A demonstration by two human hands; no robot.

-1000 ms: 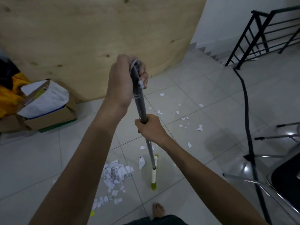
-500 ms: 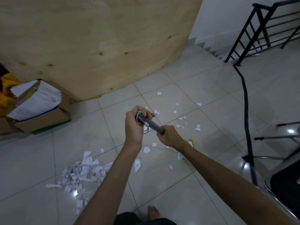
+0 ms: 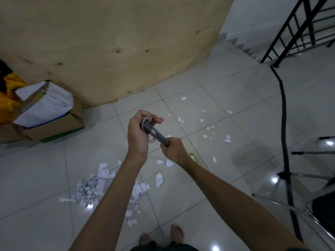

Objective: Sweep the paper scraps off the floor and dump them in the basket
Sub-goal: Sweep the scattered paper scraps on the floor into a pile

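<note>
Both hands grip a grey broom handle [image 3: 157, 134]. My left hand [image 3: 139, 134] is closed around its top end, where a loop of string hangs. My right hand [image 3: 175, 151] holds the handle lower down and hides most of the shaft. Only a yellow-green bit of the broom head [image 3: 192, 157] shows past my right wrist. A pile of white paper scraps [image 3: 94, 185] lies on the tiles under my left forearm. Loose scraps [image 3: 208, 127] are scattered farther out to the right. No basket is in view.
A cardboard box [image 3: 52, 127] stuffed with papers stands at the left against a plywood board [image 3: 116, 44]. A black cable [image 3: 283, 113] runs across the floor on the right, beside chrome chair legs [image 3: 293, 207]. A black stair railing [image 3: 297, 28] is at the top right. My bare feet [image 3: 176, 232] are at the bottom.
The broom handle has swung from nearly upright to a low tilt reaching toward the right. My view has shifted, so the scrap pile sits under my left forearm.
</note>
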